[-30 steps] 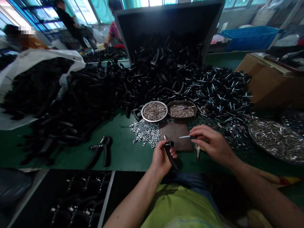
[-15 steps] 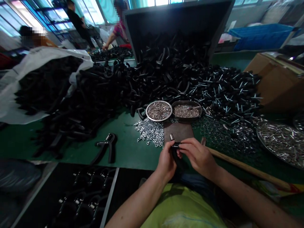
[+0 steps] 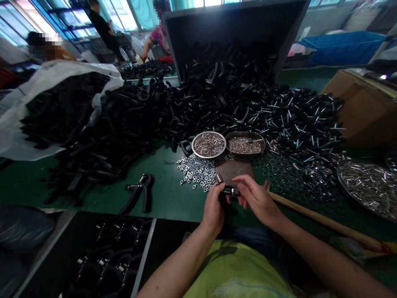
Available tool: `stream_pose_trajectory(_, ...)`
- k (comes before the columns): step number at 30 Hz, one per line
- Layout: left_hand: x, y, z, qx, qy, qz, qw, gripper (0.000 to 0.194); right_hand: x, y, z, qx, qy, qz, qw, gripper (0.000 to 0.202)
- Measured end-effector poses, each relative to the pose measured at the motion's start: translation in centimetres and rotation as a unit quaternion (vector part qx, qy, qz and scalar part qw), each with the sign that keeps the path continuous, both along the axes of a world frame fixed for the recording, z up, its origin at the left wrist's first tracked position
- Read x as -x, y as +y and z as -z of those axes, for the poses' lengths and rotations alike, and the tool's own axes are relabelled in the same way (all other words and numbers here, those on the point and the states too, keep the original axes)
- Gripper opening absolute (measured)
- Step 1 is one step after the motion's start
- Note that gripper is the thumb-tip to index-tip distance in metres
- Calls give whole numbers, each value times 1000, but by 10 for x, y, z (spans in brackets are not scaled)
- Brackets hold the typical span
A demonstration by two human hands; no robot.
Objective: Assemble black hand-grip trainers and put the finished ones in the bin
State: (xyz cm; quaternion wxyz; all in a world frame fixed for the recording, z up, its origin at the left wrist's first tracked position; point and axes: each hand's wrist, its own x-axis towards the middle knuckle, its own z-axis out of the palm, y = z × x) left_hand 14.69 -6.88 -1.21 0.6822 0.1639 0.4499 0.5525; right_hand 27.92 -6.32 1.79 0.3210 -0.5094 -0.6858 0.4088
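Note:
My left hand (image 3: 213, 209) is closed around a black hand grip strengthener (image 3: 228, 190), whose metal spring sticks up past the thumb. A ridged black knob (image 3: 236, 191) is at its right end. Beside that knob, my right hand (image 3: 259, 200) has its fingers apart and partly curled; whether a fingertip touches the knob is hard to see. The lower part of the strengthener is hidden by the left hand. Another hand grip strengthener (image 3: 139, 192) lies on the green table to the left. Just beyond my hands is a flat metal plate (image 3: 234, 170).
A round dish (image 3: 209, 145) of small metal pins and an oval tin (image 3: 245, 145) of tiny parts stand ahead, near scattered nuts (image 3: 197, 171). A wooden-handled hammer (image 3: 322, 219) lies right. Black handles (image 3: 204, 99) are heaped behind. A box of strengtheners (image 3: 145, 256) is lower left. Several people work beyond.
My right fingers have loosened and spread from the strengthener's end, uncovering the knob. My left hand has shifted slightly left, and the spring now leans left.

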Motion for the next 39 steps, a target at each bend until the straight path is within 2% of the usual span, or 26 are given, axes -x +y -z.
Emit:
stream_pose_trajectory(2,1,0,-1,-80,60,-21,995,21,0,-1,0,-61,0,0,998,30)
stream_pose_trajectory(3,2,0,-2,-109,91,-18,990,21,1,-2,0,-64,13,5,998,28)
stream_pose_trajectory(4,3,-1,-4,-124,114,-5,986,20,3,-2,0,-32,43,10,999,26)
stream_pose_trajectory(5,3,-1,-7,-131,134,10,982,18,6,-1,0,31,91,19,995,25)
stream_pose_trajectory(6,3,-2,-10,-134,153,15,979,15,9,0,1,110,154,31,981,26)
stream_pose_trajectory(8,3,-3,-14,-133,201,-19,970,15,17,2,2,247,290,57,923,27)
stream_pose_trajectory(10,4,-3,-16,-128,268,-65,953,36,24,4,4,316,387,84,862,26)
stream_pose_trajectory(11,5,-2,-15,-125,300,-65,943,47,26,5,6,332,407,91,846,25)
stream_pose_trajectory(12,6,-1,-13,-122,329,-49,935,54,26,7,8,342,405,90,843,24)
stream_pose_trajectory(13,8,1,-11,-120,351,-21,929,59,24,10,10,345,380,77,855,24)
stream_pose_trajectory(15,13,6,-5,-118,365,27,923,59,17,21,13,313,272,34,909,26)
stream_pose_trajectory(16,16,9,-2,-120,363,39,923,56,13,29,14,268,203,21,942,26)
stream_pose_trajectory(18,21,14,3,-132,375,55,916,51,6,54,13,125,70,30,989,22)
stream_pose_trajectory(20,23,17,5,-161,432,89,883,47,6,86,10,-50,-34,52,997,15)
stream_pose_trajectory(22,23,20,4,-202,515,137,822,43,16,121,9,-179,-129,26,975,12)
stream_pose_trajectory(23,23,21,4,-223,553,160,787,41,24,137,10,-211,-169,6,963,13)
stream_pose_trajectory(26,20,23,1,-262,638,207,694,41,50,175,18,-228,-214,-29,949,14)
stream_pose_trajectory(27,20,24,1,-267,657,215,672,42,57,184,22,-224,-213,-34,950,13)
stream_pose_trajectory(29,19,25,2,-270,680,222,645,46,68,195,28,-215,-207,-40,954,10)
stream_pose_trajectory(31,19,26,4,-268,685,225,639,49,73,200,31,-205,-197,-35,958,9)
stream_pose_trajectory(34,20,27,7,-264,673,223,654,52,71,194,26,-188,-167,-6,968,6)
stream_pose_trajectory(37,21,29,9,-274,657,213,669,51,58,171,16,-164,-127,14,978,15)
stream_pose_trajectory(39,21,30,10,-282,655,207,669,50,41,147,12,-119,-67,1,991,22)
